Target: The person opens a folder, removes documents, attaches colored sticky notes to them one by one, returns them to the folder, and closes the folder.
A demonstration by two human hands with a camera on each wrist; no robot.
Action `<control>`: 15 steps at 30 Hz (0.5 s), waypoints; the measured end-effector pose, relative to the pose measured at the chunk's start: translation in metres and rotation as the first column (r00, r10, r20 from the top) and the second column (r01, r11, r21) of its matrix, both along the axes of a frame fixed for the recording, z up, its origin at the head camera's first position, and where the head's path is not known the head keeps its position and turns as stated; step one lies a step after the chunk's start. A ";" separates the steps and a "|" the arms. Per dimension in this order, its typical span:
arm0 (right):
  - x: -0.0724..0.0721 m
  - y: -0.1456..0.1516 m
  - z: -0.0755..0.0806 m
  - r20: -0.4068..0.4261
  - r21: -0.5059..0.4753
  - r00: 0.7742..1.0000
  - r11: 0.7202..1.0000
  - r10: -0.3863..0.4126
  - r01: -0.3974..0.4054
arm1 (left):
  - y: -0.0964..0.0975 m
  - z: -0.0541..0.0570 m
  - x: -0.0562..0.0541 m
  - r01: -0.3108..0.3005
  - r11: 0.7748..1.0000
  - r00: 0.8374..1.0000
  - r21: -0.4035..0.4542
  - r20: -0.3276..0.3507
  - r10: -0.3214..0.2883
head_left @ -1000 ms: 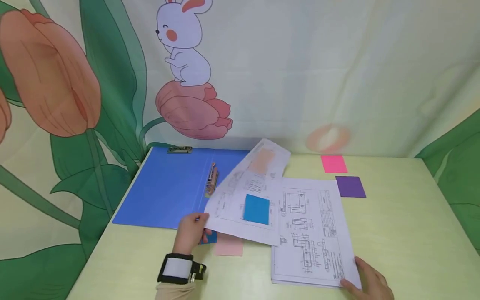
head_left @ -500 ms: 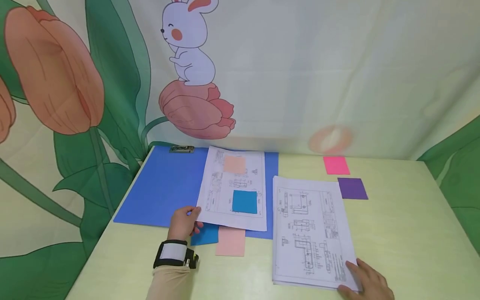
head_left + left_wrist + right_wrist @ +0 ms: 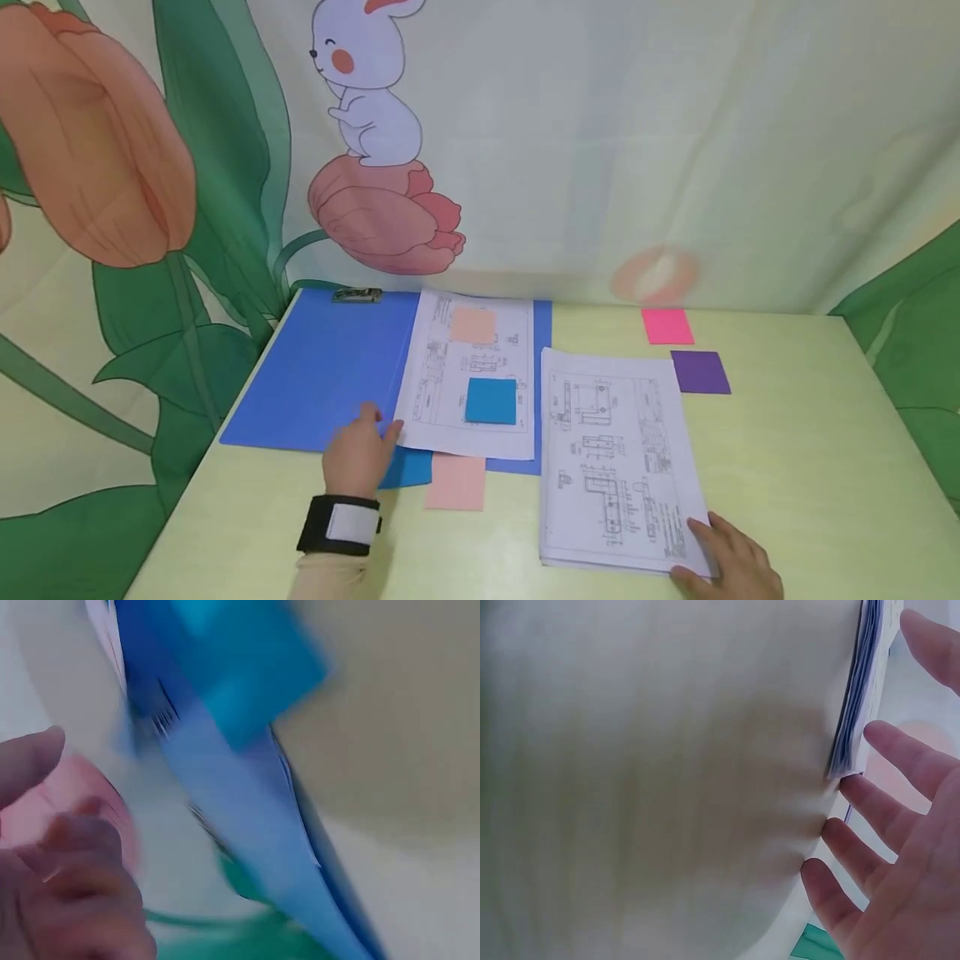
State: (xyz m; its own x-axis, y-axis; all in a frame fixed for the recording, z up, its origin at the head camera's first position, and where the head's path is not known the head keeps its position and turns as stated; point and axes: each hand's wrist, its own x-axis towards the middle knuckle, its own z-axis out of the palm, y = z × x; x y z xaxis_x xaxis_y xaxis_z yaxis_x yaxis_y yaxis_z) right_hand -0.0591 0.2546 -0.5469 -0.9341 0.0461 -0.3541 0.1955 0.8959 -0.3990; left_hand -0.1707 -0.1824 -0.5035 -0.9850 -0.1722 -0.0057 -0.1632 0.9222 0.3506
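Note:
An open blue folder [image 3: 315, 375] lies at the back left of the table. On its right half rests a white sheet [image 3: 435, 417] printed with drawings, bearing a peach sticky note [image 3: 473, 325] and a blue sticky note [image 3: 491, 401]. My left hand [image 3: 356, 457] hovers over the folder's front edge, thumb tip right at the sheet's lower left corner; the left wrist view shows its thumb and fingers apart with nothing between. At the lower right corner of a stack of printed drawings [image 3: 622, 467], my right hand [image 3: 733, 557] touches the paper with spread fingers.
A blue note [image 3: 407, 468] and a pink note [image 3: 456, 483] lie in front of the folder, partly overlapped by it or its sheet. Beyond the stack are a bright pink note [image 3: 668, 327] and a purple note [image 3: 701, 372]. A metal clip [image 3: 357, 295] sits at the folder's top left.
The sheet, lifted and tilted by my left hand a second ago, has come down flat on the folder's right half. My left hand has let go of its corner. My right hand stays by the stack.

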 end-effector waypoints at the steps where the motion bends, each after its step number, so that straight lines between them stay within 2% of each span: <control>1: 0.000 0.000 0.001 -0.001 0.001 1.000 1.000 -0.002 0.002 | 0.005 -0.001 0.008 0.066 0.997 0.996 -0.044 -0.056 -0.069; 3: 0.001 0.000 0.002 0.003 0.003 1.000 1.000 -0.012 0.012 | 0.015 -0.006 0.025 0.188 0.975 0.976 -0.119 -0.088 -0.199; 5: 0.001 -0.001 0.003 -0.001 -0.004 1.000 1.000 -0.021 0.021 | 0.021 -0.012 0.041 0.279 0.951 0.958 -0.130 -0.031 -0.286; 6: 0.001 -0.001 0.004 -0.007 -0.009 1.000 1.000 -0.024 0.024 | 0.022 -0.015 0.047 0.305 0.945 0.952 -0.116 0.013 -0.306; 8: 0.001 -0.002 0.005 -0.015 -0.024 0.999 0.999 -0.033 0.033 | 0.022 -0.020 0.056 0.325 0.943 0.943 -0.075 0.104 -0.317; 10: 0.001 -0.003 0.005 -0.023 -0.042 0.999 0.998 -0.040 0.039 | 0.020 -0.022 0.061 0.334 0.942 0.934 -0.031 0.146 -0.326; 12: 0.001 -0.002 0.006 -0.025 -0.050 0.999 0.998 -0.044 0.042 | 0.019 -0.021 0.064 0.337 0.941 0.930 -0.007 0.156 -0.332; 15: 0.000 -0.002 0.006 -0.022 -0.052 0.999 0.998 -0.047 0.045 | 0.018 -0.020 0.067 0.337 0.941 0.934 -0.014 0.130 -0.332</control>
